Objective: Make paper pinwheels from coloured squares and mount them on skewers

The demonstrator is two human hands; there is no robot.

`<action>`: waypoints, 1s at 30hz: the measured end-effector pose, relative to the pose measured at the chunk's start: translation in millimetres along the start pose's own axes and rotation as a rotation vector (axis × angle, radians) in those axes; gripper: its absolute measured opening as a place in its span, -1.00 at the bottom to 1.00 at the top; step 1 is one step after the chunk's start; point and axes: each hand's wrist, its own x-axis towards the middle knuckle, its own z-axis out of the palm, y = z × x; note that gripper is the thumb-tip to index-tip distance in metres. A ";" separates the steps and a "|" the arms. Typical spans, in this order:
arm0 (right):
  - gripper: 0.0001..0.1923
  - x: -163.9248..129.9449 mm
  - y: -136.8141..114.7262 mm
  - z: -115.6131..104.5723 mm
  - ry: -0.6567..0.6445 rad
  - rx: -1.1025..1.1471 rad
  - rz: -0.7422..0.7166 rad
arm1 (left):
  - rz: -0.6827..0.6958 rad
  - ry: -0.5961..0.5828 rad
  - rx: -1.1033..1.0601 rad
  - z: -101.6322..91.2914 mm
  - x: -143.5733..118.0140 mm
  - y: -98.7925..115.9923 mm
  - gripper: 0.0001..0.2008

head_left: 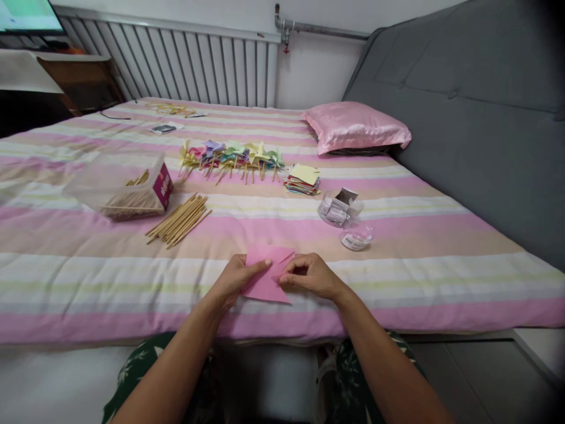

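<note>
A square of pink paper (260, 282) with a slit on its right side is held over the near edge of the bed. My left hand (236, 280) grips its left side, thumb on top and fingers underneath. My right hand (311, 275) pinches the paper at its right side, where a cut flap is bent. Beyond my hands to the left lies a pile of wooden sticks (180, 221). Farther off, a row of finished paper pinwheels (233, 154) in several colours rests on sticks. A stack of coloured paper squares (303, 178) sits right of them.
A clear plastic box (119, 182) with more sticks stands at the left. On the right are a round clear container (338, 209) and its clear lid or dish (356, 237). A pink pillow (357, 126) lies by the grey headboard (468, 112). The striped bedspread (410, 259) is wrinkled.
</note>
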 end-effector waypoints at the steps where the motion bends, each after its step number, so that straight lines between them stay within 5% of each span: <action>1: -0.80 0.1 0.2 1.1 0.010 0.002 0.004 | 0.010 -0.008 -0.001 0.0 0.0 -0.2 -0.67; 30: -0.79 -0.3 8.5 4.4 0.105 -0.091 0.035 | 0.035 -0.015 0.136 -0.6 2.4 -4.6 -0.74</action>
